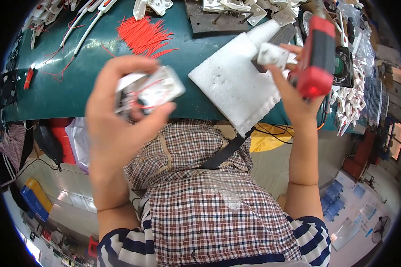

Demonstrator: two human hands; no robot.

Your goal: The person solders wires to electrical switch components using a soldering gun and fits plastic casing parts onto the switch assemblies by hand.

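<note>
My left hand (109, 129), smeared by motion, is raised over the table's near edge. Its fingers and thumb close round a white plastic housing (167, 86) with thin red wires inside. At the right, my right hand (300, 100) pinches a small white plastic piece (272, 55) between thumb and fingers. The same hand also holds a red-and-black power tool (318, 58), probably a cordless screwdriver; its tip is hard to make out. Below that hand lies a white foam sheet (234, 80) on the green tabletop (91, 53).
A pile of red tubing pieces (142, 35) lies at the back left, near white cables (90, 33). White plastic parts (243, 6) crowd a dark metal block (198, 22). More white parts (349, 104) and a small fan (343, 66) stand at the right.
</note>
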